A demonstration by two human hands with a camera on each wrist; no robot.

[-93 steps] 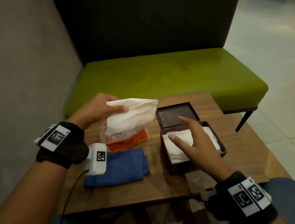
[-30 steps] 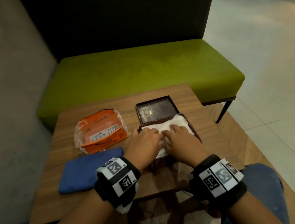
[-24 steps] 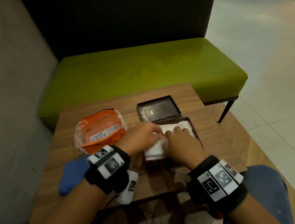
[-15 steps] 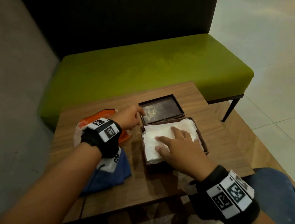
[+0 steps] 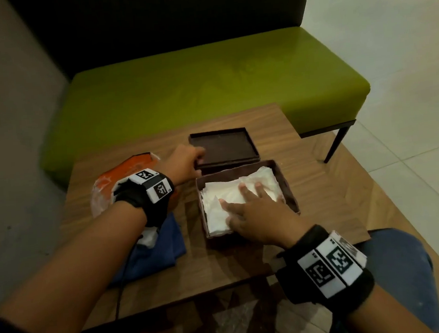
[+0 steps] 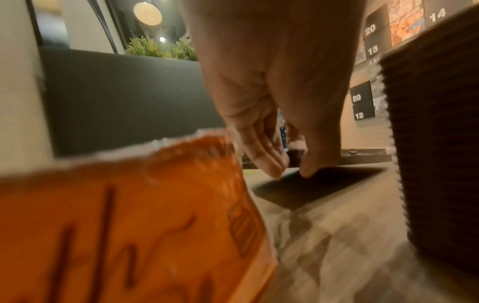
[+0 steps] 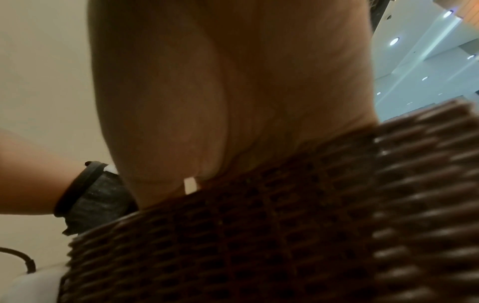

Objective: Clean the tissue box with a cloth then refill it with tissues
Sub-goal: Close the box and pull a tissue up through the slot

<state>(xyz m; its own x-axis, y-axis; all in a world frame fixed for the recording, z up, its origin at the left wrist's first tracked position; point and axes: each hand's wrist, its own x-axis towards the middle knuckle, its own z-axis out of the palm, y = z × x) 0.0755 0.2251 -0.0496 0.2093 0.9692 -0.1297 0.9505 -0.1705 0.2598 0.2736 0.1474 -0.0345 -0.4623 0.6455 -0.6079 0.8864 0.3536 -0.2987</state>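
Observation:
A dark brown tissue box (image 5: 286,184) sits open on the wooden table (image 5: 247,249), filled with white tissues (image 5: 216,206). My right hand (image 5: 253,203) lies flat on the tissues with straight fingers. In the right wrist view the palm rests over the ribbed box wall (image 7: 285,235). The box lid (image 5: 224,147) lies upside down just behind the box. My left hand (image 5: 186,161) pinches the lid's near left corner; the left wrist view shows thumb and fingers (image 6: 269,164) on the lid edge (image 6: 324,184), lifted slightly off the table.
An orange tissue pack (image 5: 118,177) lies at the table's left, partly under my left wrist. A blue cloth (image 5: 157,254) lies in front of it. A green bench (image 5: 193,89) stands behind the table; tiled floor is on the right.
Both hands were pressing the tissues into the box. My left hand then moved back and left to the lid and took hold of its corner. The right hand stays on the tissues.

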